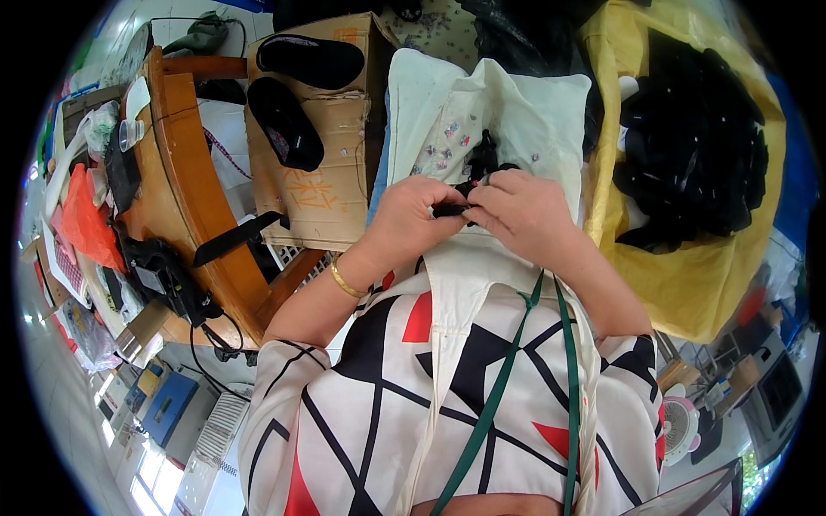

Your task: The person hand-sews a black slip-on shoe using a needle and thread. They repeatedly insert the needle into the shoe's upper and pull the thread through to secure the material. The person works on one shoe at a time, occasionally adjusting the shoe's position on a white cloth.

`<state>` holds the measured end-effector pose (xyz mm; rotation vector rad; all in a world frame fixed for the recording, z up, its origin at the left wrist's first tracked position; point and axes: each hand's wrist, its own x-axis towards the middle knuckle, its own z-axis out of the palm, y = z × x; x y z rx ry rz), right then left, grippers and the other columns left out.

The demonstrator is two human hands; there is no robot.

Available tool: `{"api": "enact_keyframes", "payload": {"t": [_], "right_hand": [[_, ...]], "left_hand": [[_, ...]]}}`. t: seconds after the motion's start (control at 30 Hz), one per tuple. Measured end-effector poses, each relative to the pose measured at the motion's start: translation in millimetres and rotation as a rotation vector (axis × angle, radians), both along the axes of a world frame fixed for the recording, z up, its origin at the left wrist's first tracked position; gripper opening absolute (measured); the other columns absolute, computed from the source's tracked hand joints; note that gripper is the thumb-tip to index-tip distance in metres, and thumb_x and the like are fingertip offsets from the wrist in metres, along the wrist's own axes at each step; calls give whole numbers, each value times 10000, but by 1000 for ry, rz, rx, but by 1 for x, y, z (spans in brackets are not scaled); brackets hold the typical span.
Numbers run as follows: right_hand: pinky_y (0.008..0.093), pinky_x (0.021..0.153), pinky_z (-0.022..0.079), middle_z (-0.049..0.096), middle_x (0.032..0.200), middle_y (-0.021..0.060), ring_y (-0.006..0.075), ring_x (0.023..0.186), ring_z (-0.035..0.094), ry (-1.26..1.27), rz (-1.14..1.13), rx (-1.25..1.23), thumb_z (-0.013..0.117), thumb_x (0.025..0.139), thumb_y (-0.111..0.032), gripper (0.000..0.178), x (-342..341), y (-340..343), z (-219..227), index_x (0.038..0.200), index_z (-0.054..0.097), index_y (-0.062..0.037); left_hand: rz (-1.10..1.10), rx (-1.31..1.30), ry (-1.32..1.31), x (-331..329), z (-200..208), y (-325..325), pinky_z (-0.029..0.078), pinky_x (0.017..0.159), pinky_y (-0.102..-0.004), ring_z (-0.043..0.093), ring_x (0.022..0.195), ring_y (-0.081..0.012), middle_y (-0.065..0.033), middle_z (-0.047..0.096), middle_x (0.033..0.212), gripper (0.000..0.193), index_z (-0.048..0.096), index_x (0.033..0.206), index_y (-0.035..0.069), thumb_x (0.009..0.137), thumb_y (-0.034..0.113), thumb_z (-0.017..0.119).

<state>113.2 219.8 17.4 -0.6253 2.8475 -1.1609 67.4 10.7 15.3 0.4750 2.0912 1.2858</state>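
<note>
Both my hands meet over a pale cloth (pixel 551 103) spread across my lap. Between the fingertips of my left hand (pixel 413 211) is a small black piece (pixel 449 210), its kind too small to make out. The fingers of my right hand (pixel 520 211) pinch together at the same piece's right end. Just beyond my fingers, more black pieces (pixel 484 156) lie in a fold of the cloth, partly hidden by my hands. Small pink and blue bits (pixel 447 146) are scattered over the cloth to their left.
On the left, two black shoes (pixel 288 129) rest on a cardboard box (pixel 340 185) beside a wooden chair (pixel 185 172). A yellow bag (pixel 680 297) full of black pieces (pixel 697 138) stands close on my right. A pink fan (pixel 680 426) is at the lower right.
</note>
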Motion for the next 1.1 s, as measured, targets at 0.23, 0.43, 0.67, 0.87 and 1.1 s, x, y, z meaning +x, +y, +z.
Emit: {"api": "enact_keyframes", "payload": {"t": [0.23,0.43,0.67,0.87,1.1], "right_hand": [[331,532,483,549,813,30,214,742,604,296,257,-36,626,724,-160,187,1,-17,12,904,625,-112],[287,570,496,589,789,35,152,677,603,-408,79,-543,575,925,-77,50,13,-17,29,971,579,-58],[198,539,403,530,741,3,39,554,442,-271,-480,-1377,494,990,-13,45,18,48,47,963,510,-45],[245,712,479,579,873,39,117,775,571,-298,-513,-948,566,940,17,169,-3,34,12,1101,541,-25],[331,660,474,590,815,106,233,728,590,-313,-274,-315,670,862,-62,114,-19,0,-5,966,642,-24]], "left_hand": [[-127,-11,296,3,-6,2,487,712,-383,605,802,-308,-109,656,807,186,722,901,83,725,108,777],[-23,87,551,-3,-14,0,480,715,-389,598,801,-298,-82,649,811,193,699,914,85,737,103,772],[28,72,607,-11,-20,-11,470,702,-353,598,775,-265,-86,643,828,201,694,951,51,761,32,757],[95,138,241,-15,-18,-7,485,746,-296,620,812,-200,-79,650,862,138,697,918,41,808,95,761],[77,121,346,-61,-22,-13,482,769,-374,606,847,-304,-107,644,826,177,701,937,71,846,223,707]]}}
